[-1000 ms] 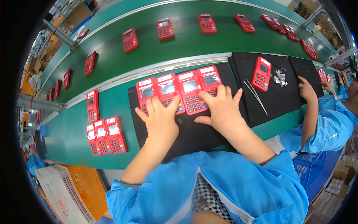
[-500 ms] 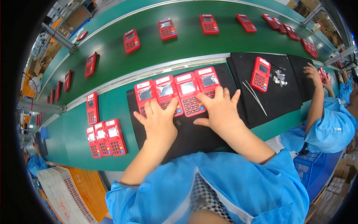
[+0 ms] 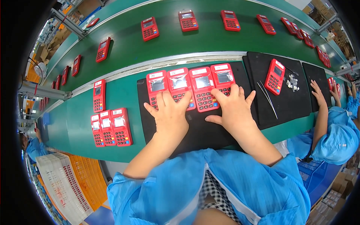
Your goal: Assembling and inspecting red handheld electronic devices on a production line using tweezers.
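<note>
Several red card payment terminals [image 3: 202,82] lie side by side in a row on a black mat [image 3: 210,129], screens facing up. My left hand [image 3: 170,120] rests with fingers spread on the keypads of the left ones. My right hand [image 3: 237,112] lies over the right ones, fingers apart, its index finger at a keypad and its thumb below the row's lower edge. Both hands partly hide the keys. White labels top the terminals, and shiny film covers their screens.
To the left, a close group of red terminals [image 3: 107,127] lies below a single one [image 3: 99,96]. Rightward are tweezers [image 3: 267,100], another terminal [image 3: 275,77] and small clear scraps [image 3: 292,83]. A green conveyor [image 3: 123,60] carries spaced terminals. A co-worker's arm [image 3: 320,108] is at right.
The whole view has shifted, so the table things appear farther right and higher. My hands keep nearly the same spread pose on the row of terminals.
</note>
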The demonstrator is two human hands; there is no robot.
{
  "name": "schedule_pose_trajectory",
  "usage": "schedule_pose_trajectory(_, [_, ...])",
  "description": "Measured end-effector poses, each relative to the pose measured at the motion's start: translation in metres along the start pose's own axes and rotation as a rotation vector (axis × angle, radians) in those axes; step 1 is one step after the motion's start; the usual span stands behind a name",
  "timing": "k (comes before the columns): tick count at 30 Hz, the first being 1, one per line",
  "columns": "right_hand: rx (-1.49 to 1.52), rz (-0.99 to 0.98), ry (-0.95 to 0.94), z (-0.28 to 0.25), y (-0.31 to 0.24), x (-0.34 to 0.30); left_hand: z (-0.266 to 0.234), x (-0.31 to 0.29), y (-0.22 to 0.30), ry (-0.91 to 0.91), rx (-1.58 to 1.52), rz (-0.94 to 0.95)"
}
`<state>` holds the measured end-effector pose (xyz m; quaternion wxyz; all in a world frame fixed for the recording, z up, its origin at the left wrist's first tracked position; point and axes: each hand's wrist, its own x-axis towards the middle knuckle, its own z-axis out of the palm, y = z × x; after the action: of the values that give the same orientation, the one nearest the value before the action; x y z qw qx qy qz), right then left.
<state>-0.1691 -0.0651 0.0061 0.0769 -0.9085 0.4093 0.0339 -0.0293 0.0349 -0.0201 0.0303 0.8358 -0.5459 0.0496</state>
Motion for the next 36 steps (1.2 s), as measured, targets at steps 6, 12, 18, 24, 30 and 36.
schedule_pose_trajectory(6, [-0.021, 0.000, -0.009, -0.0011, -0.0007, -0.0004, -0.0014, -0.0004, 0.0007, -0.004, -0.009, -0.004])
schedule_pose_trajectory(12, [-0.010, 0.010, -0.042, -0.0025, -0.0005, 0.0004, -0.0008, -0.0006, 0.0012, -0.015, -0.011, -0.007])
schedule_pose_trajectory(18, [-0.018, 0.007, -0.035, -0.0024, -0.0002, 0.0006, -0.0012, -0.0002, 0.0017, -0.008, -0.003, -0.009])
schedule_pose_trajectory(24, [-0.019, 0.006, -0.016, -0.0005, 0.0002, 0.0009, -0.0021, 0.0002, 0.0017, 0.008, -0.019, -0.007])
schedule_pose_trajectory(30, [-0.021, 0.003, -0.012, -0.0007, -0.0004, 0.0002, -0.0025, -0.0011, 0.0014, 0.009, -0.020, -0.006])
schedule_pose_trajectory(36, [-0.017, 0.011, -0.025, -0.0031, -0.0021, 0.0002, -0.0007, -0.0009, 0.0009, 0.007, -0.033, -0.007])
